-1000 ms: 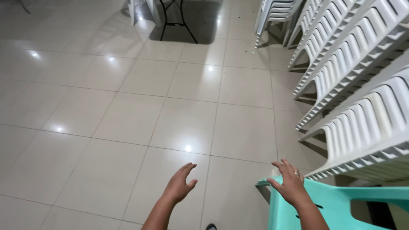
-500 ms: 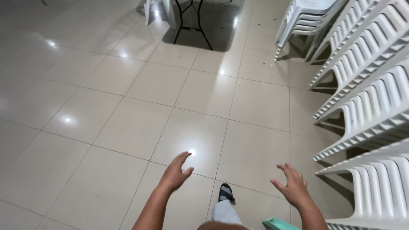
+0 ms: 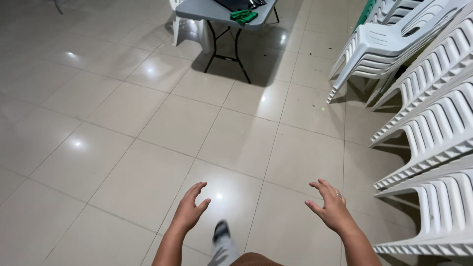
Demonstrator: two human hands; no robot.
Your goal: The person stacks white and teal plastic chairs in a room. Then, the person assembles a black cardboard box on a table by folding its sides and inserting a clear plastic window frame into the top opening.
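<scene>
My left hand (image 3: 189, 209) hangs over the tiled floor (image 3: 148, 123) with its fingers spread, holding nothing. My right hand (image 3: 329, 207) is also empty and spread, with a ring on one finger. It is nearest to a tilted stack of white plastic chairs (image 3: 433, 216) at the right edge, without touching it. My foot in a dark shoe (image 3: 221, 230) shows between the two hands.
More stacks of white plastic chairs (image 3: 423, 83) line the right side. A grey folding table (image 3: 224, 15) stands at the far top with a green cloth (image 3: 244, 16) on it. A white chair (image 3: 189, 29) stands beside the table.
The view has lifted and moved forward; the teal chair under my right hand has dropped out of sight. Both hands stay empty and spread. The folding table has come into view.
</scene>
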